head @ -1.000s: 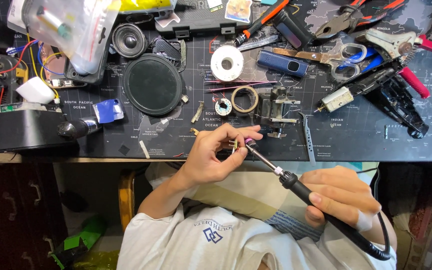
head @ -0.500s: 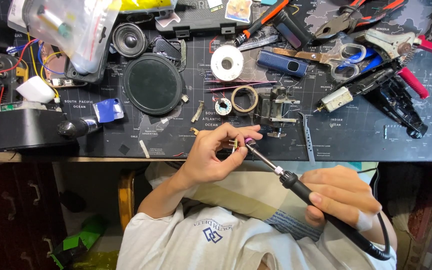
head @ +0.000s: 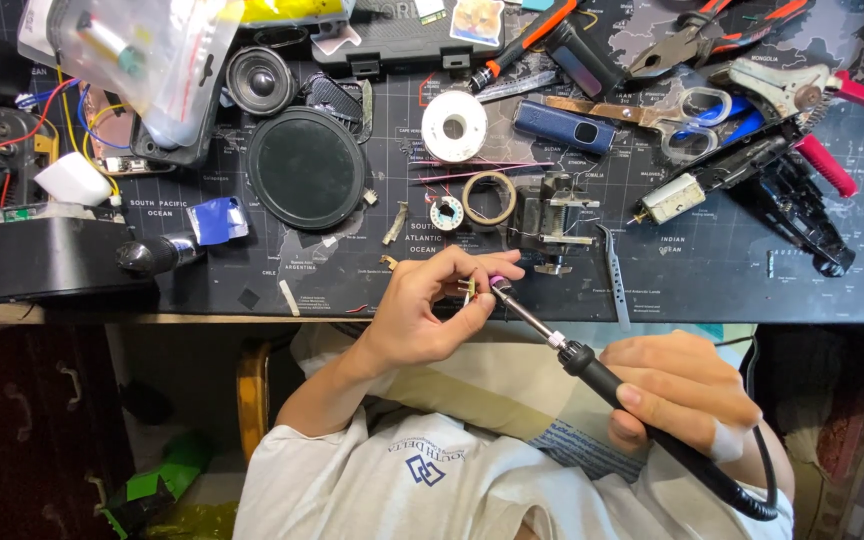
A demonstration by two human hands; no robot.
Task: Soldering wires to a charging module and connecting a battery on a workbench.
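My left hand (head: 430,312) pinches a small metal part (head: 469,291) between thumb and fingers, just in front of the desk's near edge. My right hand (head: 687,400) grips the black handle of a soldering iron (head: 592,362); its thin shaft runs up-left and the tip touches the small part. A black cable trails from the handle around my right wrist. Both hands hover over my lap.
The dark map-printed desk mat (head: 712,270) holds a small vise (head: 552,218), tweezers (head: 612,275), a solder spool (head: 454,125), tape ring (head: 489,198), round black disc (head: 305,168), speaker (head: 260,80), scissors (head: 672,112), pliers, cutters and a black box (head: 47,258).
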